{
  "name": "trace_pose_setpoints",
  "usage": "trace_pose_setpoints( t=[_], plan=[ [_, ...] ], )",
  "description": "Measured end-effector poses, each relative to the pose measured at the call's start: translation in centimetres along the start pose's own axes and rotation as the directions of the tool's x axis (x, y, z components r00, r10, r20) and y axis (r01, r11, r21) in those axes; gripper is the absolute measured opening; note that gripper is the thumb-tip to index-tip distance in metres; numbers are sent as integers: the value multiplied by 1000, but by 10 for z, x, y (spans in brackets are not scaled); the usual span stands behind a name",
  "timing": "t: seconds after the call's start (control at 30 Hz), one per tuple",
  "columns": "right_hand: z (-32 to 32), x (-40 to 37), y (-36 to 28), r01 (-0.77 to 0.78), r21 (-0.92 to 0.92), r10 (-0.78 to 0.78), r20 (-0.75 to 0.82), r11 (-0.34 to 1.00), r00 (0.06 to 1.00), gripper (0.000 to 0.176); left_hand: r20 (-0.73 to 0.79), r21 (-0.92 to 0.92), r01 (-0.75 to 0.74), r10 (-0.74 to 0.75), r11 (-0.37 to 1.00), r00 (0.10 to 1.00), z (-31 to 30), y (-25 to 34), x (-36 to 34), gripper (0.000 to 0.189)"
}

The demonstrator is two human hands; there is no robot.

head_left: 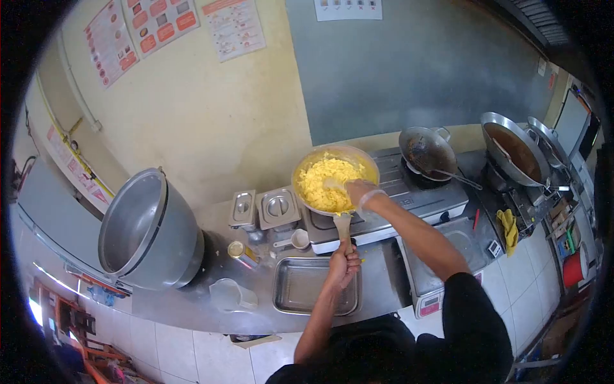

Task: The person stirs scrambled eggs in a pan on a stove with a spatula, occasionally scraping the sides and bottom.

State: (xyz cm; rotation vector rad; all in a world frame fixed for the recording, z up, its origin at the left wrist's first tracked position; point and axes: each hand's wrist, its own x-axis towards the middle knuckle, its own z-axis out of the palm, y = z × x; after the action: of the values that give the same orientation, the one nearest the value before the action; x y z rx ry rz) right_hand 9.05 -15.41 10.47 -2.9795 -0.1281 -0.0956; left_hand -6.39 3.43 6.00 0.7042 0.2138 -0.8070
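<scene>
Currently our left hand is clenched round the handle of the pan. Our gloved right hand presses into the yellow food, grip unclear. All the food remains in the pan, none in the tray beside the left hand.

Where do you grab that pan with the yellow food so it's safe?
I'd take the pan by its long handle, coming from the near side: it sticks out toward the person, clear of the stove. The left hand wraps its end that way.
</scene>
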Motion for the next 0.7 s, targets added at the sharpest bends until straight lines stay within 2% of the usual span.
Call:
trace_pose_setpoints(
  t=[0.07, 0.1, 0.2, 0.23, 0.33, 0.37, 0.47, 0.5, 0.6, 0.7],
  plan=[
    [-13, -20, -2, 147, 2, -147, 21, 989, 989, 20, 8, 3, 6, -6, 1000, 1000, -2, 1, 0, 37],
    [-31, -25, 0, 45, -44, -42, 68, 998, 997, 20, 17, -7, -3, 3, 1000, 1000, -4, -2, 1, 37],
    [-31, -42, 2, 87, -107, -90, -25, 990, 996, 21, 6, -26, 18, -18, 999, 1000, -5, -1, 2, 36],
    [-37, -57, -10, 60, -66, -59, 22, 996, 998, 21, 13, -28, 26, -26, 999, 1000, -4, 1, -1, 35],
    [-57, -67, 5, 63, -77, -64, -13, 995, 998, 22, 17, -25, 24, -23, 999, 1000, -7, -2, 4, 35],
    [-60, -67, 8, 54, -137, -57, -20, 989, 998, 21, 15, -35, 29, -28, 999, 999, -6, -2, 4, 35],
    [-69, -91, -17, 163, -114, -145, 154, 980, 977, 20, 21, -37, 35, -34, 999, 999, -3, -1, 3, 36],
    [-71, -87, -11, 122, -144, -93, 193, 982, 977, 21, 7, -55, 40, -39, 998, 999, -2, -2, 3, 37],
    [-67, -84, 5, 48, -194, -23, 128, 980, 992, 21, -13, 26, 21, -21, 999, 1000, -4, 1, 0, 37],
    [-82, -81, 7, 209, -147, -192, 119, 967, 974, 21, 40, -22, 25, -24, 999, 999, -7, 3, -1, 37]
  ],
)
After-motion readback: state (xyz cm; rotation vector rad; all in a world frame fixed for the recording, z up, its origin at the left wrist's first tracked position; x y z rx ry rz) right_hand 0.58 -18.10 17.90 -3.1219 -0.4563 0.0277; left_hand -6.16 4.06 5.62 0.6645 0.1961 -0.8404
